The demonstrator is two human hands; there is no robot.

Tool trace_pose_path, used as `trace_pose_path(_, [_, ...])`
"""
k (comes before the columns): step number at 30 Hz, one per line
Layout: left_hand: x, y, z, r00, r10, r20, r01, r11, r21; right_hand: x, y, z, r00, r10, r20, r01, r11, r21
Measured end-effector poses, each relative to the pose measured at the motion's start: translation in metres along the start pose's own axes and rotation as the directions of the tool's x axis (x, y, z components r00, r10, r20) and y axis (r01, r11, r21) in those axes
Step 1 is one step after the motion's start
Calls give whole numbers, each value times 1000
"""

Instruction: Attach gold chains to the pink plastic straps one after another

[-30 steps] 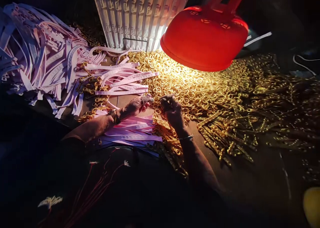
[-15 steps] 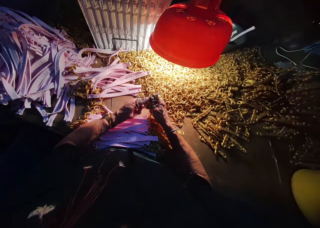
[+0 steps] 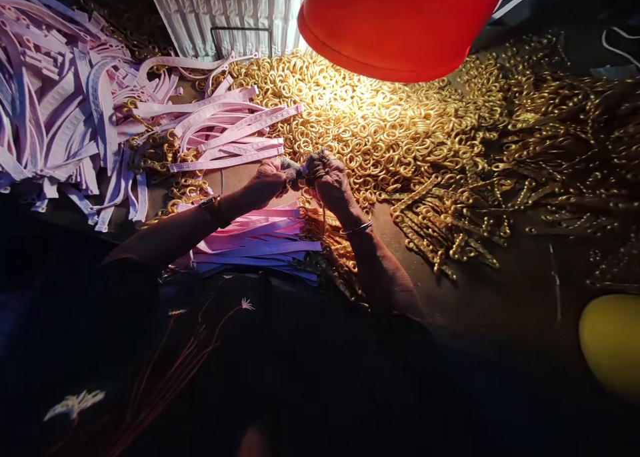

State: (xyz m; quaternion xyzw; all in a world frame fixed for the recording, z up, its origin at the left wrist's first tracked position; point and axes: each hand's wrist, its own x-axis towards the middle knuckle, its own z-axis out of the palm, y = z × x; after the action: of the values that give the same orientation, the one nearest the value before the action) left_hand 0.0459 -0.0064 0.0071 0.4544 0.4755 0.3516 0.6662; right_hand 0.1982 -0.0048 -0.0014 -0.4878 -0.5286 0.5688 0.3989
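Note:
My left hand (image 3: 267, 180) and my right hand (image 3: 329, 180) meet in the middle of the work surface, fingers pinched together around a small gold-coloured piece that I cannot make out clearly. A big heap of gold rings (image 3: 370, 120) lies just beyond them under the lamp light. A short gold chain (image 3: 333, 240) trails below my right wrist. Under my left forearm lies a flat stack of pink strips (image 3: 260, 240).
A red lamp shade (image 3: 400, 20) hangs over the rings. A tangled pile of pink strips (image 3: 65, 103) fills the left. Rows of gold chains (image 3: 525, 157) spread to the right. A white ribbed panel (image 3: 225, 10) stands behind. A yellow object (image 3: 613, 340) sits at the lower right.
My right hand has moved left from the ring heap to join my left hand, and both now pinch together. The view has tilted down and closer.

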Motion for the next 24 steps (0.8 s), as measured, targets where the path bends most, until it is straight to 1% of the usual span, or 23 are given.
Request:
trace_pose_path(2, [-3,14,-4,999,1,36,-3,999,42,-8,-12,2,990,-139,-4,138,986,-97])
trace_pose_path(3, [-6,21,-6,999,7,49,-10,998,59,-15,-19,3,985,-172,11,172,976,-134])
trace_pose_path(6, [-22,40,-11,996,15,91,-26,993,117,-45,-38,7,986,-159,44,165,958,-233])
trace_pose_path(8, [-38,45,-12,993,-16,118,-5,985,175,-72,-44,12,988,-147,50,155,924,-349])
trace_pose_path(10, [-55,43,-10,988,-79,134,46,972,229,-98,-43,18,988,-142,65,155,855,-494])
trace_pose_path(12, [-72,35,-8,974,-158,165,112,960,257,-121,-36,25,987,-145,74,159,764,-625])
trace_pose_path(14, [-87,23,-6,947,-223,234,163,955,248,-138,-27,31,986,-148,77,158,693,-704])
trace_pose_path(15, [-94,18,-6,933,-234,275,173,958,228,-144,-23,34,986,-148,74,156,679,-717])
trace_pose_path(16, [-100,14,-5,922,-229,312,172,965,199,-148,-19,36,987,-148,66,151,684,-714])
trace_pose_path(18, [-110,9,-5,918,-188,351,151,980,128,-152,-13,38,990,-135,35,123,735,-667])
trace_pose_path(20, [-115,8,-3,934,-143,326,128,989,68,-151,-11,39,995,-97,8,83,803,-590])
trace_pose_path(21, [-116,8,-2,944,-132,301,124,991,46,-150,-11,38,997,-73,14,69,833,-548])
trace_pose_path(24, [-114,4,0,959,-133,252,145,989,-28,-144,-16,39,996,-26,89,66,876,-478])
